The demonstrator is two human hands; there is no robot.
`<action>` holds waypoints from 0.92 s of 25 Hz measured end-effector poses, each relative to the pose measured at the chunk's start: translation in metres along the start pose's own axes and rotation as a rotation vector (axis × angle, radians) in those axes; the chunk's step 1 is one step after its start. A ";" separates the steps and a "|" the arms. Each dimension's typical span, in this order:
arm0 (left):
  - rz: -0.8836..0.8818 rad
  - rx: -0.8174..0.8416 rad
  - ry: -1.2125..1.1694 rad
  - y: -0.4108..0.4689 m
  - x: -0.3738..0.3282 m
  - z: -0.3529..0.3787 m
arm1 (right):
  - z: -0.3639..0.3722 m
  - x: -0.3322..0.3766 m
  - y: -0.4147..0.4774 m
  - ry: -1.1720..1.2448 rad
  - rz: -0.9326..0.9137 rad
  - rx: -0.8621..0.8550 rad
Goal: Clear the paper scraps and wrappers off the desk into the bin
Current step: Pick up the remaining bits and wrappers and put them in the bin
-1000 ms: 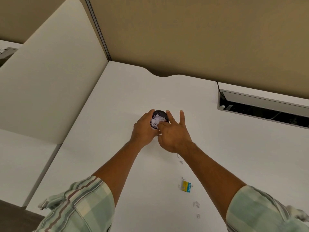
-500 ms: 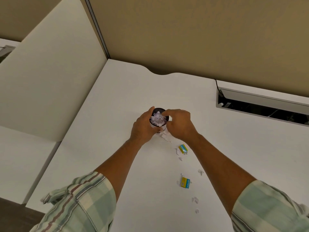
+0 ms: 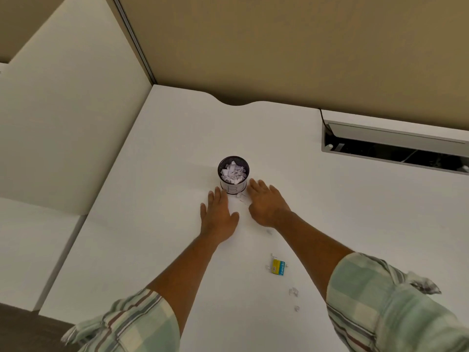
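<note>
Though most of it looks done, the worktop (image 3: 355, 212) isn't clear: one bin (image 3: 233, 174) heaped with scraps, left hand (image 3: 218, 217) and right hand (image 3: 266, 201) flat beside it, each grip spread, holding nothing. Left: one yellow wrapper (image 3: 278, 267), roughly six small paper scraps (image 3: 293, 291) nearby.
</note>
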State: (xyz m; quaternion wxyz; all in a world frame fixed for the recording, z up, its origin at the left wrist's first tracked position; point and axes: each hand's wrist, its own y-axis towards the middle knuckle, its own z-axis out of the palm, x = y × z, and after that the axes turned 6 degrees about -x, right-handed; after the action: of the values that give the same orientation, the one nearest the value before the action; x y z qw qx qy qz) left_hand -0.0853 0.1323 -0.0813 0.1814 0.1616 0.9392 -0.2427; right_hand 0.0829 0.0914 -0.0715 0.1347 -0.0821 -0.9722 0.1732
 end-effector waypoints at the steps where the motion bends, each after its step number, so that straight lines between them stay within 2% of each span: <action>1: 0.007 0.013 0.040 -0.004 -0.003 0.003 | 0.005 0.003 -0.003 -0.029 -0.009 0.009; 6: 0.055 0.053 0.083 -0.027 -0.016 0.022 | 0.032 0.014 -0.044 -0.179 -0.147 -0.031; 11: 0.227 0.056 0.202 -0.067 -0.017 0.047 | 0.051 -0.003 -0.095 -0.170 -0.196 -0.091; 15: 0.272 0.092 0.244 -0.090 -0.027 0.063 | 0.056 -0.019 -0.135 -0.149 -0.173 -0.086; 18: 0.298 0.114 0.232 -0.098 -0.032 0.069 | 0.056 -0.028 -0.154 -0.097 -0.211 -0.178; 20: 0.292 0.098 0.145 -0.097 -0.034 0.067 | 0.052 -0.045 -0.162 0.058 -0.044 -0.337; 22: 0.228 -0.009 0.034 -0.095 -0.032 0.062 | 0.044 -0.077 -0.171 0.261 0.325 -0.460; 23: 0.189 -0.060 0.018 -0.095 -0.031 0.062 | 0.041 -0.096 -0.176 0.308 0.488 -0.460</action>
State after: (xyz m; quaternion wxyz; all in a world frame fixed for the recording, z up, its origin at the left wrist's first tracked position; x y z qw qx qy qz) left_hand -0.0787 0.0149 -0.0805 0.1998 0.2459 0.9282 -0.1950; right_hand 0.1419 -0.1046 -0.0676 0.2123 -0.3649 -0.9058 -0.0372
